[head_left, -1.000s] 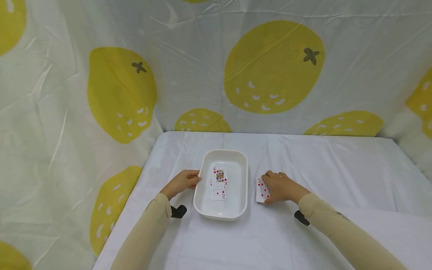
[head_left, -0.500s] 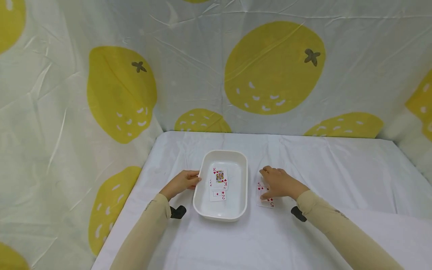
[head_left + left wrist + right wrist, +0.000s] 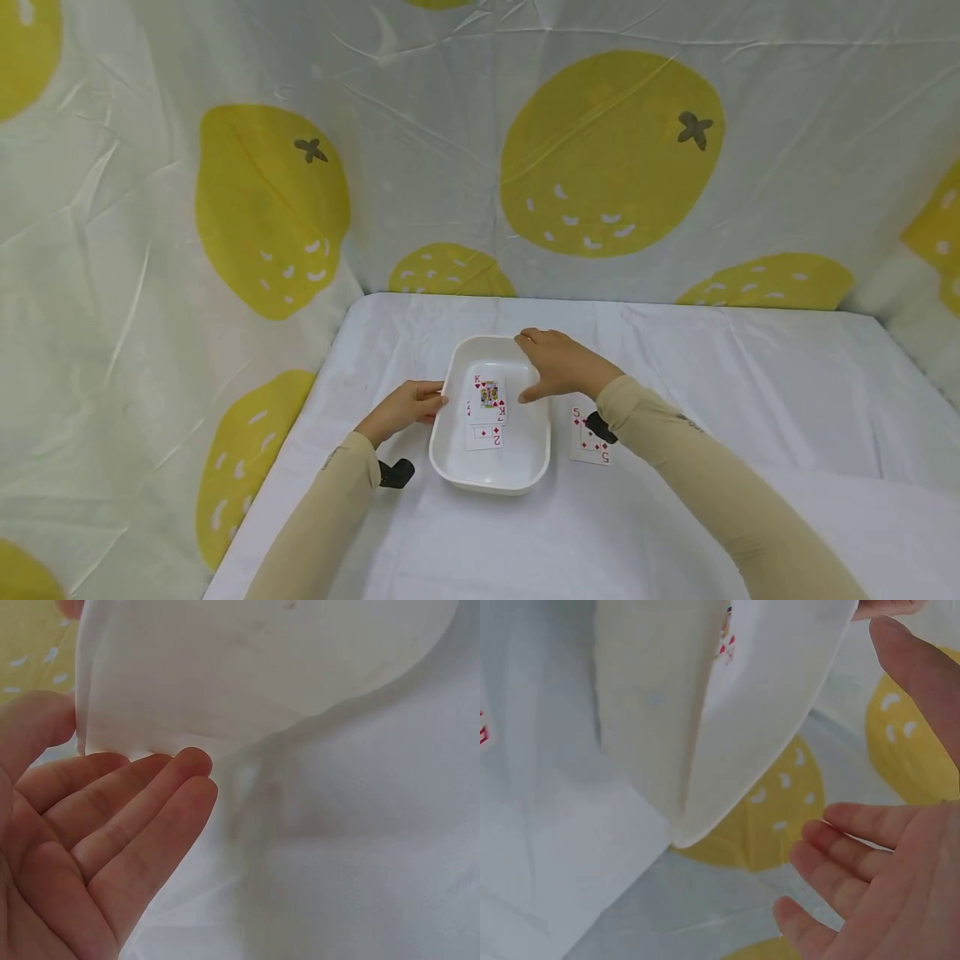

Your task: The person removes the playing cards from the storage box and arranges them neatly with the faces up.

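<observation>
My left hand (image 3: pixel 408 408) pinches the left rim of a white plastic tray (image 3: pixel 437 446); in the left wrist view its thumb (image 3: pixel 45 724) lies at the edge and the other fingers along the outer wall. Inside the tray, a king of hearts (image 3: pixel 488 395) partly covers a two of diamonds (image 3: pixel 483 437). My right hand (image 3: pixel 562 362) hovers over the tray's far right corner, thumb and fingers spread apart, nothing between them. The right wrist view shows these fingers (image 3: pixel 832 885) relaxed beside the tray. A five of diamonds (image 3: pixel 588 446) lies face up on the tabletop, partly hidden by the right wrist.
A white cloth (image 3: pixel 735 383) covers the table. Lemon-printed fabric (image 3: pixel 611 150) hangs behind it and on the left side. A black wrist camera (image 3: pixel 396 473) sticks out below the left wrist, another black piece (image 3: pixel 600 427) below the right.
The right hand has left the five of diamonds, first sliding up off it, then moving left over the tray. The card stays on the table, more exposed. The left hand keeps its place.
</observation>
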`<control>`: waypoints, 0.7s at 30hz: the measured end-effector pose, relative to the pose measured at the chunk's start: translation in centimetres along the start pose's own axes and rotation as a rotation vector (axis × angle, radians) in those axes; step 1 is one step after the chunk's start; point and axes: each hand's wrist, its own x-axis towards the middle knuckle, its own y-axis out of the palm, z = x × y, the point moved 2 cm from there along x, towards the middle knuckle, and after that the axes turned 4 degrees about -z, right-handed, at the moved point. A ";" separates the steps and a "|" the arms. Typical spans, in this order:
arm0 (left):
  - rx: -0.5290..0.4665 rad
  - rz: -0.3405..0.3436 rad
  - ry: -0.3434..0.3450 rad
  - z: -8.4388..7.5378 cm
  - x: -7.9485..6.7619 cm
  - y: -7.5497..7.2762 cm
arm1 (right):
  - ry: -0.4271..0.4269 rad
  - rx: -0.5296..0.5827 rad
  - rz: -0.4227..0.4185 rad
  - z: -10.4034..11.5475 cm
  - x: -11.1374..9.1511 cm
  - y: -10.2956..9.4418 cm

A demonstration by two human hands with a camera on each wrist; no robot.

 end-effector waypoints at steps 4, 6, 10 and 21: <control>-0.002 0.005 0.016 0.1 0.0 0.0 | -0.027 -0.017 0.021 1.4 2.2 0.5; -0.006 0.005 0.015 0.1 -0.1 -0.1 | -0.026 -0.020 0.032 2.0 3.2 0.9; -0.008 0.008 0.029 0.1 -0.2 -0.2 | -0.001 -0.052 0.077 2.9 5.0 2.1; -0.017 0.005 0.035 0.1 0.0 -0.1 | 0.161 -0.063 0.204 3.0 7.2 6.6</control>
